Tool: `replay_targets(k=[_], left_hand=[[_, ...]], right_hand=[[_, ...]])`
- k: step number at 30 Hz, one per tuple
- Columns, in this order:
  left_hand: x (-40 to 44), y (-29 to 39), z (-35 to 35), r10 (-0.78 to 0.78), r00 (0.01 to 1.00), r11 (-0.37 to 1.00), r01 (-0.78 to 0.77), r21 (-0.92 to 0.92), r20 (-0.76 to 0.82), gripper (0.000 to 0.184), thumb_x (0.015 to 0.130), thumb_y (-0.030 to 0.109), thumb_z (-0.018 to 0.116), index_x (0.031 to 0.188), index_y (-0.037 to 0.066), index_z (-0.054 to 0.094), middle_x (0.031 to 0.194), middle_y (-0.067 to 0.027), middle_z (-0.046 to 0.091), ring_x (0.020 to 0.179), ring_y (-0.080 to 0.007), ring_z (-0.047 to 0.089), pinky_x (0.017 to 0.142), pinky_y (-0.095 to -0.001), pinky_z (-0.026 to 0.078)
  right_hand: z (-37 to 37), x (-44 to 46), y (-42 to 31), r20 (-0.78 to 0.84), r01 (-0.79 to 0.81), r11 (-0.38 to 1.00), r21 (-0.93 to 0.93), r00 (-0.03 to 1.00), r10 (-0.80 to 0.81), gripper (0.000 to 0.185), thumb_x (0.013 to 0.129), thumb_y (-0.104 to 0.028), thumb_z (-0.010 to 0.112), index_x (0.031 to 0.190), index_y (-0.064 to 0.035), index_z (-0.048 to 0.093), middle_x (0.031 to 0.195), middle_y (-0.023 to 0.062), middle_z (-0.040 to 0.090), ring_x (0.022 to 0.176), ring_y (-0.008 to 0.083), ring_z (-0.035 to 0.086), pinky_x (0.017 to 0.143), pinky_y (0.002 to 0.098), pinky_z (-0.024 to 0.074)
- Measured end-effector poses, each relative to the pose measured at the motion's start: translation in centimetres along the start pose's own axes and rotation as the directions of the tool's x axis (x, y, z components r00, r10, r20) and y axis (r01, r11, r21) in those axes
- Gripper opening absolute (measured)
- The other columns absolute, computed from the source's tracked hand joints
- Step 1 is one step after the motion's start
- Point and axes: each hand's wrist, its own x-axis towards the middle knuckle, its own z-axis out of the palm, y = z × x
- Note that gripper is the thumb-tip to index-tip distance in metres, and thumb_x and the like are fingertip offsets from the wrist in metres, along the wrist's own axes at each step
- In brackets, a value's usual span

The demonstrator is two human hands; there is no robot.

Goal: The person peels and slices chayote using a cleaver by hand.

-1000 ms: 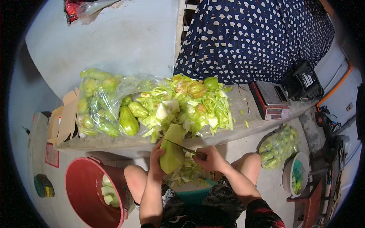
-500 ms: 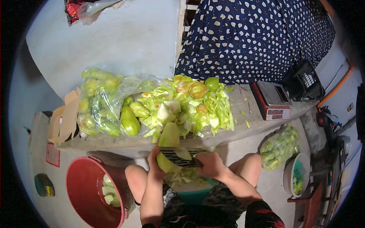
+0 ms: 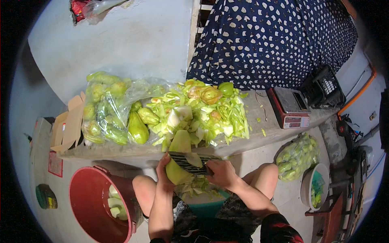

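Note:
My left hand (image 3: 163,170) is closed around the near side of a partly peeled green papaya (image 3: 176,172), whose pale upper end (image 3: 181,141) points away from me. In my right hand (image 3: 223,173) is a knife with a dark, white-striped blade (image 3: 186,163), laid across the fruit. A pale slice (image 3: 195,159) clings to the blade. Below my hands, a teal basin (image 3: 204,210) between my legs holds peelings (image 3: 198,188). Ahead on the ledge lies a heap of green peels (image 3: 227,117) with several whole fruits on it.
A bag of green papayas (image 3: 107,109) and an open cardboard box (image 3: 69,125) occupy the ledge's left. To the right are a red scale (image 3: 296,121) and a black crate (image 3: 324,87). On the floor stand a red bucket (image 3: 87,202), another fruit bag (image 3: 298,158) and a white tub (image 3: 304,186).
The knife blade has shifted slightly nearer to me and tilted, its tip now higher beside my left hand. The fruit has turned a little, and my right hand has moved slightly.

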Motion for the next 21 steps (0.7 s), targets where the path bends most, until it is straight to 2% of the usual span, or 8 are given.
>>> replay_targets(k=[2,4,5,8,11,14,16,21], left_hand=[[-0.1,0.2,1.1,0.043,0.999,0.997,-0.044,0.060,0.023,0.066,0.081,0.028,0.054,0.138,0.000,0.038,0.122,-0.0187,0.056,0.108,-0.0291,0.059,0.093,-0.0408,0.049],[-0.3,0.6,1.8,0.040,0.999,0.993,-0.042,0.111,0.019,0.067,0.080,0.028,0.054,0.138,-0.001,0.038,0.122,-0.0187,0.056,0.107,-0.0290,0.059,0.093,-0.0402,0.049],[-0.3,0.7,1.9,0.038,0.999,0.986,-0.040,0.161,0.016,0.068,0.079,0.029,0.055,0.137,-0.001,0.038,0.122,-0.0188,0.056,0.107,-0.0288,0.059,0.092,-0.0396,0.049],[-0.2,0.8,1.3,-0.001,0.999,0.977,-0.007,0.211,0.033,0.069,0.078,0.029,0.055,0.138,-0.001,0.038,0.121,-0.0184,0.056,0.106,-0.0284,0.059,0.092,-0.0390,0.049],[-0.3,0.7,1.4,0.007,0.999,0.971,0.004,0.237,-0.044,0.072,0.076,0.031,0.055,0.138,-0.002,0.039,0.122,-0.0181,0.056,0.105,-0.0275,0.060,0.091,-0.0377,0.049],[-0.8,1.7,2.1,-0.019,0.999,0.948,0.029,0.317,-0.034,0.076,0.073,0.033,0.055,0.139,-0.002,0.038,0.124,-0.0177,0.056,0.105,-0.0266,0.060,0.091,-0.0364,0.049],[-0.7,2.0,1.5,-0.025,1.000,0.940,0.028,0.339,-0.012,0.077,0.073,0.033,0.054,0.139,-0.002,0.038,0.125,-0.0175,0.055,0.106,-0.0264,0.059,0.091,-0.0354,0.048],[-0.6,1.7,1.7,-0.018,1.000,0.942,0.012,0.336,0.014,0.077,0.073,0.034,0.053,0.139,-0.003,0.038,0.127,-0.0174,0.054,0.109,-0.0271,0.058,0.092,-0.0340,0.047]], right_hand=[[-0.6,0.3,-0.2,-0.017,-0.008,0.998,0.055,1.000,0.009,0.022,0.067,-0.016,0.068,0.081,-0.0027,0.057,0.067,0.0155,0.057,0.059,0.0352,0.055,0.054,0.0436,0.0435],[-2.3,0.9,-0.6,0.269,-0.234,0.961,0.148,0.944,0.188,0.026,0.075,-0.016,0.066,0.098,-0.0039,0.061,0.078,0.0182,0.064,0.069,0.0398,0.057,0.061,0.0437,0.0467],[-2.3,0.7,-0.1,0.269,-0.234,0.961,0.148,0.945,0.188,0.026,0.075,-0.016,0.066,0.098,-0.0039,0.061,0.078,0.0182,0.064,0.069,0.0398,0.057,0.061,0.0437,0.0467],[-2.2,0.5,0.8,0.235,-0.165,0.960,0.224,0.966,0.111,0.021,0.079,-0.013,0.064,0.097,-0.0016,0.063,0.072,0.0179,0.063,0.059,0.0317,0.054,0.058,0.0390,0.0448],[-2.9,0.5,0.7,0.251,-0.326,0.887,0.326,0.935,0.251,0.016,0.081,-0.011,0.065,0.092,0.0009,0.063,0.065,0.0160,0.059,0.055,0.0204,0.050,0.055,0.0361,0.0429],[-3.8,0.0,2.2,0.164,-0.220,0.911,0.348,0.971,0.172,0.012,0.082,-0.010,0.066,0.087,0.0011,0.064,0.057,0.0085,0.051,0.055,0.0111,0.042,0.052,0.0315,0.0377],[-3.6,-0.2,3.6,0.256,-0.373,0.708,0.599,0.927,0.272,0.012,0.082,-0.012,0.068,0.085,-0.0007,0.065,0.054,0.0015,0.046,0.053,0.0084,0.040,0.049,0.0293,0.0334],[-4.3,-0.3,2.5,0.283,-0.277,0.862,0.425,0.945,0.164,0.015,0.084,-0.016,0.068,0.083,-0.0009,0.065,0.054,-0.0007,0.044,0.054,0.0068,0.038,0.049,0.0287,0.0321]])
